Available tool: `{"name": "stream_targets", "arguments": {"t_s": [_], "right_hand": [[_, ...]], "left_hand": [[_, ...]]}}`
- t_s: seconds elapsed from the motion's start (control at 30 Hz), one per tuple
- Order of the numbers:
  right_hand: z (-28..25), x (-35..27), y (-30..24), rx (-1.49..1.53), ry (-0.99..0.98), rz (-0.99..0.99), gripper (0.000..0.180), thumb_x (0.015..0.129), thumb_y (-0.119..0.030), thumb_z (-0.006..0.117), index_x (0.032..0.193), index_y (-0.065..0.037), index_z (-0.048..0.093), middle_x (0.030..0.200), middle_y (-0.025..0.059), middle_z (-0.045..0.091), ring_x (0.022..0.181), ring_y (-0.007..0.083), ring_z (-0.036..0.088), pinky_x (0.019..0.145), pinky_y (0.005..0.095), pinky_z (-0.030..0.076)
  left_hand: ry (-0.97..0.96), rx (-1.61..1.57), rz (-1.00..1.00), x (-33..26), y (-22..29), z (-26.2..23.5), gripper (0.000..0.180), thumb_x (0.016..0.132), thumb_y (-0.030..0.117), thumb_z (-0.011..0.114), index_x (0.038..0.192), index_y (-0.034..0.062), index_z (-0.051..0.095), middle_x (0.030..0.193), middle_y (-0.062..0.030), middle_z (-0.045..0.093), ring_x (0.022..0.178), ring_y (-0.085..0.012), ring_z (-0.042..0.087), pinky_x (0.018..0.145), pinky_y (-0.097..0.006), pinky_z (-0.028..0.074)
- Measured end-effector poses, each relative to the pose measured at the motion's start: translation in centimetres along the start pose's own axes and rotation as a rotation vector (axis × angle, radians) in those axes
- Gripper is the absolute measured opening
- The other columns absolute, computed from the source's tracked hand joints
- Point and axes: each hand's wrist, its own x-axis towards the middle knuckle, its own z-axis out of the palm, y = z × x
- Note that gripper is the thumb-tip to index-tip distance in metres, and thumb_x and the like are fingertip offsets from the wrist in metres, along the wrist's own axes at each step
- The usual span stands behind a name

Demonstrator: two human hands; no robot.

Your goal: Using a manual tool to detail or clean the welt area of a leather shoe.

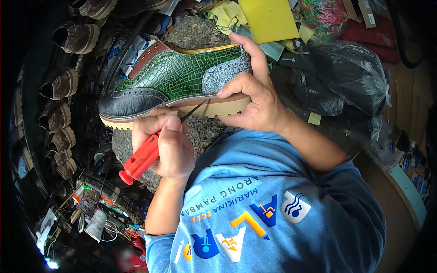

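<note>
A wingtip shoe point(182, 75) lies side-on in front of me, its toe to the left. It has a black toe cap, green scale-patterned side, brown lacing flap, grey mottled heel and thick tan sole point(218, 107). Around the heel end is my right hand point(260, 91), thumb and fingers gripping upper and sole. My left hand point(165, 143) is closed on a red-handled awl point(141, 160). Its thin dark shaft slants up to the right, the tip at the seam between upper and sole. Whether the tip enters the seam I cannot tell.
Below the shoe is a rough grey stone block point(191, 34). Several brown shoes point(59, 83) hang in a column at left. A cluttered pile of tools and a white cup point(96, 225) sits lower left. Yellow sheets point(268, 20) and a black plastic bag point(346, 77) lie at right.
</note>
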Motion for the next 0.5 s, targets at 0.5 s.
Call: {"name": "stream_targets", "arguments": {"t_s": [0.5], "right_hand": [[-0.22,-0.07,-0.16,-0.033,-0.009,-0.001,0.042,0.048,-0.006,0.083,0.087,-0.016,0.069,0.146,0.0231,0.022,0.132,0.0380,0.032,0.107,0.0405,0.029]], "left_hand": [[-0.121,0.257,0.065,0.14,0.17,-0.09,0.008,0.084,0.006,0.056,0.083,0.0003,0.049,0.070,-0.0121,0.056,0.056,-0.0104,0.048,0.051,-0.023,0.041]]}}
